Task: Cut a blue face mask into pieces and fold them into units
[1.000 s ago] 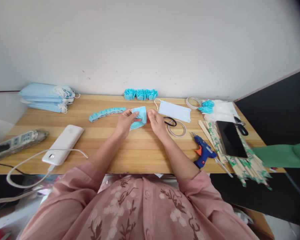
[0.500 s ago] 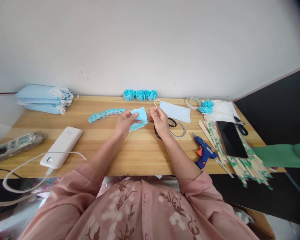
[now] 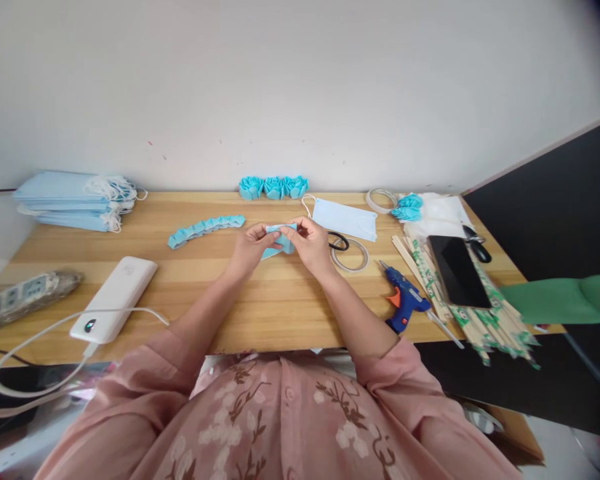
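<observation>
A light blue piece of face-mask fabric (image 3: 286,243) is held between both hands over the middle of the table. My left hand (image 3: 253,247) pinches its left side, thumb on top. At its right upper edge, my right hand (image 3: 310,244) grips the fabric, which looks folded over at the top. Left of the hands lies a row of folded blue pieces (image 3: 206,229). Several blue fabric roses (image 3: 274,187) stand against the wall. Just right of my right hand are black-handled scissors (image 3: 339,240), partly hidden, and a tape roll (image 3: 351,255). Behind them lies a flat mask (image 3: 345,219).
At the back left sits a stack of masks (image 3: 75,199). A white power bank (image 3: 114,300) with a cable and a power strip (image 3: 30,293) are at left. On the right are a blue glue gun (image 3: 405,297), a phone (image 3: 459,272), wrapped chopsticks (image 3: 495,333) and another tape roll (image 3: 381,200).
My right hand has moved left and down onto the blue fabric and now grips it. The fabric's upper edge has been folded over. The view has shifted slightly.
</observation>
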`<state>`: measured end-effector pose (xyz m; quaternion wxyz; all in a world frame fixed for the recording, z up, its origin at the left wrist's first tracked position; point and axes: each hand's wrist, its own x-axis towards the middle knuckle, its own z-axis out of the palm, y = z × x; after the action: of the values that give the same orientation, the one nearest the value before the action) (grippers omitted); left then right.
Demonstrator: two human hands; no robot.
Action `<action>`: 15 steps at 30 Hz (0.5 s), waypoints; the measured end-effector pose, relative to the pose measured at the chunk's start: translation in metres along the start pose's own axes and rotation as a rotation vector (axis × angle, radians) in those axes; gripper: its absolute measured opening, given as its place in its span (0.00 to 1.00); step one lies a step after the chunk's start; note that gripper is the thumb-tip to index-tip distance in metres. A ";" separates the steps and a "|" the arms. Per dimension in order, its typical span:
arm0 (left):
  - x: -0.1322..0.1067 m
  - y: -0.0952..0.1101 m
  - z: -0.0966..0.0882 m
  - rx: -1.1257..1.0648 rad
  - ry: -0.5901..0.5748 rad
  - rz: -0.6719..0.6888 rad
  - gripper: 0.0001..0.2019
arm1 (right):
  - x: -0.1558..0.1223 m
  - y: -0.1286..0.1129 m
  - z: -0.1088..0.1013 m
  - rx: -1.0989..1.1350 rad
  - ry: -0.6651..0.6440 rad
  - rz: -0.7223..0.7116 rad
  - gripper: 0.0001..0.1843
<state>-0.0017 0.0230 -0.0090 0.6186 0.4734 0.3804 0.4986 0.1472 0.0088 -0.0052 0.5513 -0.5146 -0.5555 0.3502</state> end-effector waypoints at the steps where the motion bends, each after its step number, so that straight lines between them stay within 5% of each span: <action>1: 0.000 0.000 -0.001 -0.009 -0.001 -0.010 0.18 | 0.001 0.001 0.000 0.030 0.019 0.007 0.15; 7: 0.003 0.001 -0.003 -0.148 0.049 -0.066 0.16 | 0.006 0.006 -0.001 0.247 0.044 0.101 0.20; 12: 0.004 0.005 -0.003 -0.276 0.132 -0.065 0.14 | 0.003 0.005 -0.004 -0.002 -0.177 0.047 0.18; 15: 0.005 0.005 -0.005 -0.255 0.141 -0.075 0.14 | 0.002 0.006 -0.003 -0.119 -0.173 0.021 0.15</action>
<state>-0.0070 0.0290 -0.0053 0.6636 0.3402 0.3740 0.5514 0.1514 0.0118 -0.0104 0.4662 -0.5199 -0.6155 0.3653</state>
